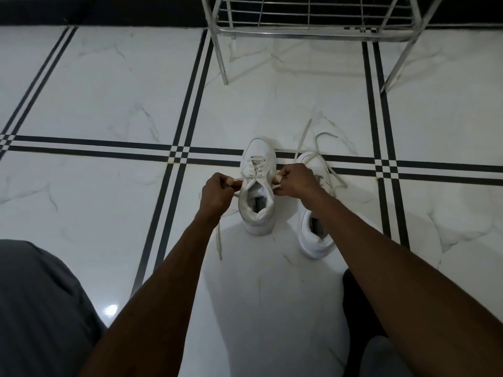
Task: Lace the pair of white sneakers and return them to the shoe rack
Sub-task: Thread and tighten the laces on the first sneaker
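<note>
Left sneaker [258, 186] standing upright on the marble floor [109, 99], toe pointing toward the shoe rack [313, 25]; left hand [216, 193] pinching one lace end [236, 183], grip clamped together; right hand [295, 180] pinching the other end likewise; second sneaker [315, 227] sitting just beside, its lace [321, 140] trailing loose over the floor.

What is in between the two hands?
In the head view, the laced white sneaker sits between the left hand and the right hand. Each hand pinches an end of its lace.
</note>
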Demonstrator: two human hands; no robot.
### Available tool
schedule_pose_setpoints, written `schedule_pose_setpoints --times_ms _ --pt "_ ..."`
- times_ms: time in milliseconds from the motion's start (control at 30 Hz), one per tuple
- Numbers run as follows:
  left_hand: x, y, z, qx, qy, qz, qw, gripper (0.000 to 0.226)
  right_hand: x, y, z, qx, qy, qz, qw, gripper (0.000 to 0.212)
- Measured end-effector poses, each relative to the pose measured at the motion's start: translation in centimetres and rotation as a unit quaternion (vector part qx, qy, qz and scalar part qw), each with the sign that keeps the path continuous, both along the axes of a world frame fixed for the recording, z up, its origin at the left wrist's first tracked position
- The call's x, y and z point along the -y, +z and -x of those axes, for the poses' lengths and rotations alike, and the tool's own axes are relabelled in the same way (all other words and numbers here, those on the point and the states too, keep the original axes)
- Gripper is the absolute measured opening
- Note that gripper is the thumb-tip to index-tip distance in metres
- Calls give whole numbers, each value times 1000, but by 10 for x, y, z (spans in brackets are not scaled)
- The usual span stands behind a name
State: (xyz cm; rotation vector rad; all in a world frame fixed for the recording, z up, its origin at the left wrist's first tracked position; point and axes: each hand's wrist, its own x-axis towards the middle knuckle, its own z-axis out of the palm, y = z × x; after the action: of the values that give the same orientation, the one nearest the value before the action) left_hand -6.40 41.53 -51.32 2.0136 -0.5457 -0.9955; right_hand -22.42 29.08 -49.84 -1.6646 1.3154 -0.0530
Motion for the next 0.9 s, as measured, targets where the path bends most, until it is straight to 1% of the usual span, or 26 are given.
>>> schedule_pose_setpoints --times_ms 67,100,167,200,233,300,367,400,467,533,600,667,700,767,800,833,900 --pt "-1 3 -3 31 -40 -6 999 14 3 2 0 -36 35 25 998 14" --pt "-1 4 -6 43 -62 -13 997 11 4 6 1 -41 45 22 998 15" --pt "0 7 -13 51 -109 -35 992 12 8 10 3 -31 60 -5 998 9" --pt "1 9 -17 52 -123 -40 990 14 10 14 4 -32 65 -12 997 9" --pt "1 11 -22 47 -129 -34 990 17 13 19 4 -41 75 -9 996 13" --pt "1 16 -28 18 -123 4 992 28 21 31 4 -63 100 26 993 28" --pt "2 22 -32 -4 -113 40 993 39 29 39 2 -61 92 58 992 43" --pt "4 26 -32 -7 -105 57 993 43 33 41 0 -41 77 55 995 46" --pt "11 35 -31 -21 -91 93 991 46 36 44 -7 23 37 49 998 44" --pt "20 43 -30 -54 -82 121 988 46 36 47 -14 95 -5 20 995 42" --pt "28 47 -28 -99 -83 137 982 50 33 45 -19 144 -38 0 989 42" --pt "33 51 -24 -127 -87 153 976 47 30 43 -24 186 -63 -20 980 40" --pt "34 52 -22 -132 -84 157 975 42 28 42 -26 216 -73 -51 972 37" --pt "36 50 -18 -125 -76 161 976 35 25 41 -27 269 -83 -133 950 37" --pt "36 48 -16 -115 -75 161 977 32 23 40 -26 284 -86 -157 942 34" --pt "35 45 -14 -100 -77 158 979 29 21 38 -26 291 -88 -163 939 30" --pt "34 39 -11 -68 -90 155 981 23 18 33 -25 286 -84 -141 944 24"
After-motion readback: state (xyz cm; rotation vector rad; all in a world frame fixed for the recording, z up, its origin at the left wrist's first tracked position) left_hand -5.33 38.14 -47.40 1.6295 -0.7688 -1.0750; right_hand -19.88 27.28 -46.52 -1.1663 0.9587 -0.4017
